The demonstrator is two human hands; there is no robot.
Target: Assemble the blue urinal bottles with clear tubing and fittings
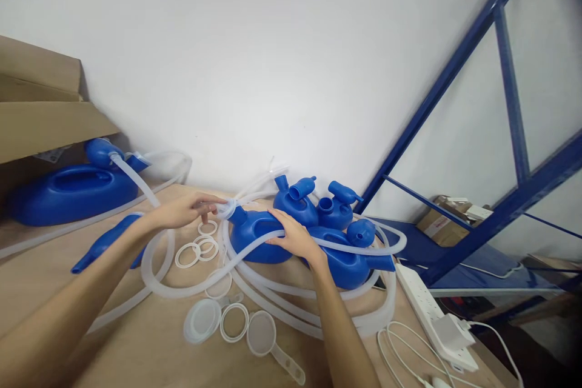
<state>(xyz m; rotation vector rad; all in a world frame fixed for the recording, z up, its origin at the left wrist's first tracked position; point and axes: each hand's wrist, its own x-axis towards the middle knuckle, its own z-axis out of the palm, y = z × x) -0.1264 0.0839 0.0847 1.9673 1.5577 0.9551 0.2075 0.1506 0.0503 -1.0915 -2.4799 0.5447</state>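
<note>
A blue plastic urinal bottle with a side handle and an angled neck lies on the table in front of me. My left hand is closed, its fingers pinching a translucent cap at the bottle's mouth. Around the bottle's handle, the fingers of my right hand are wrapped and hold it. A whitish flexible hose passes across the bottle and by my right hand. Loose white rings and translucent lids with strap tabs lie nearer to me.
More blue bottles with separate blue spouts stand right of my hands, with coiled hose around them. Another blue bottle sits at left by a cardboard box. A power strip with cables runs along the right edge, near blue shelving.
</note>
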